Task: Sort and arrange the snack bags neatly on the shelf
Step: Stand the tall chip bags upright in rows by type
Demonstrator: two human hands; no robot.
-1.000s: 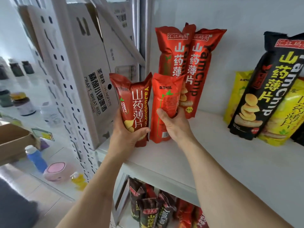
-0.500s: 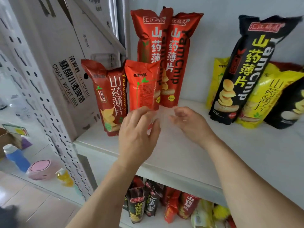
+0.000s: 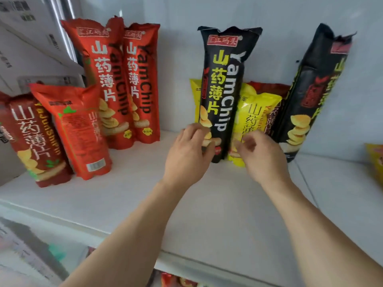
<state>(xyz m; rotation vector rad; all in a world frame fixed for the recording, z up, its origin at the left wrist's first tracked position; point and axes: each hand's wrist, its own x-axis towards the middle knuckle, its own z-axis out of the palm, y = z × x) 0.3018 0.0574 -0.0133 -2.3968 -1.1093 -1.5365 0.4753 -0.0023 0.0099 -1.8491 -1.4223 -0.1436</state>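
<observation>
The tall black bag [image 3: 222,85] stands on the shelf [image 3: 128,195] leaning on the back wall, long axis near upright, top uppermost; left hand [image 3: 186,154] fingers curl at its lower edge, right hand [image 3: 261,156] fingers, loosely bent, reach the yellow bag [image 3: 256,117] just beyond them, so sorting of black and yellow bags seems to begin, next calling for a firm grip.

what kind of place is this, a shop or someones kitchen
Most likely a small shop or stockroom, not a kitchen. Many identical tall red yam chip bags and tall black ones stand along a white shelf, with cardboard cartons stacked beside it and more snack bags on a lower shelf.
</observation>
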